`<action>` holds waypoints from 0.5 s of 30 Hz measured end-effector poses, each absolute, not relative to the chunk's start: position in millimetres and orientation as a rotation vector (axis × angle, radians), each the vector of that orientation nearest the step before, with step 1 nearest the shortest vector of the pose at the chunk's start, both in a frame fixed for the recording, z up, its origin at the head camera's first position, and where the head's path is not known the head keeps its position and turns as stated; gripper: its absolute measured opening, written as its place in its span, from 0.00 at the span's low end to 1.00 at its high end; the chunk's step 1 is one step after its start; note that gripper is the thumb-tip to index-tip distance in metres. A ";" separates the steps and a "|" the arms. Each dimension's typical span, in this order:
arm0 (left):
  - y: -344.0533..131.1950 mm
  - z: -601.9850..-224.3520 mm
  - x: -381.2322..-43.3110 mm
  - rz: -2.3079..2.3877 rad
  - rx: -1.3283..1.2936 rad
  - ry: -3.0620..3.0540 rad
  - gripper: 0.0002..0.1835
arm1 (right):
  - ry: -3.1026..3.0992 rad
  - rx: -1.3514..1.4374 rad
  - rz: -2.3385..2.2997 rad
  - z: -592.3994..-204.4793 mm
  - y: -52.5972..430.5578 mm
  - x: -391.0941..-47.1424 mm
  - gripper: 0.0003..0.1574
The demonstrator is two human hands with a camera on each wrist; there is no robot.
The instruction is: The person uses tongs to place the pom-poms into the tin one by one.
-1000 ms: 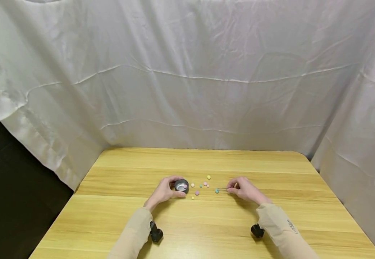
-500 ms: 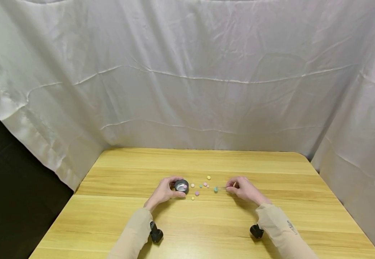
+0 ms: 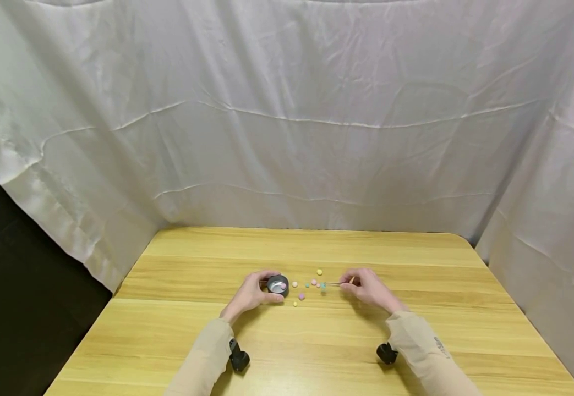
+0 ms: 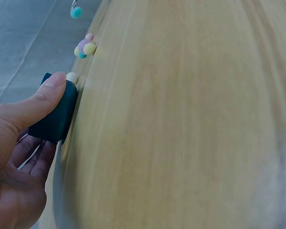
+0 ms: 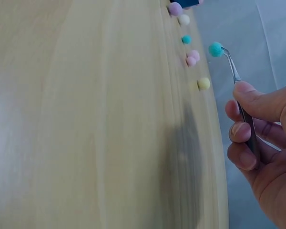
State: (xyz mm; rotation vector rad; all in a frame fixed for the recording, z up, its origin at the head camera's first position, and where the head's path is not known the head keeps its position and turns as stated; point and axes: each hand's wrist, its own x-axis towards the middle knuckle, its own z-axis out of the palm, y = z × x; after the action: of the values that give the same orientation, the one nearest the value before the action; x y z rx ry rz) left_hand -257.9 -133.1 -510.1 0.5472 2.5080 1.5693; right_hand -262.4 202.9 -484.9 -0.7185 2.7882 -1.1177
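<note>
My left hand [image 3: 249, 294] grips a small dark round tin [image 4: 59, 112] from its left side, thumb along the wall and other fingers behind it. A pinkish pom-pom [image 3: 283, 286] shows at the tin's right inner side in the head view. With thumb and fingers, my right hand [image 3: 370, 289] holds bent-tip tweezers [image 5: 234, 71]. A teal pom-pom [image 5: 216, 49] is pinched at their tip, raised above the tabletop. In the head view it overlaps the spot beside a small pink pom-pom [image 3: 318, 285].
Several loose pom-poms lie between the hands: a yellow one [image 3: 319, 272] at the back, a purple one [image 3: 301, 296], a cream one [image 3: 294, 284] near the tin and a tiny yellow one [image 3: 295, 304] in front. The wooden table [image 3: 316, 352] meets a pale curtain [image 3: 287, 165] behind.
My right hand has moved left with the tweezers, lifting the teal pom-pom off the table and carrying it toward the other pom-poms. The left hand and tin stay put.
</note>
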 end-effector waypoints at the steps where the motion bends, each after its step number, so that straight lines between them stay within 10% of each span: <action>1: -133.1 -510.1 -258.0 1.570 0.548 2.509 0.32 | 2.791 -0.715 -1.119 -484.7 201.8 -262.7 0.05; 15: -133.1 -510.0 -257.7 1.571 0.543 2.518 0.32 | 2.834 -0.916 -1.215 -485.9 181.8 -264.7 0.05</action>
State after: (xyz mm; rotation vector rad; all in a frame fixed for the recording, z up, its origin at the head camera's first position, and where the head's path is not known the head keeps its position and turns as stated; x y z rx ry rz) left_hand -257.7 -133.1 -510.0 0.5433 2.5184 1.5707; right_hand -264.7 181.8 -485.9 -0.9161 2.8341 -1.2151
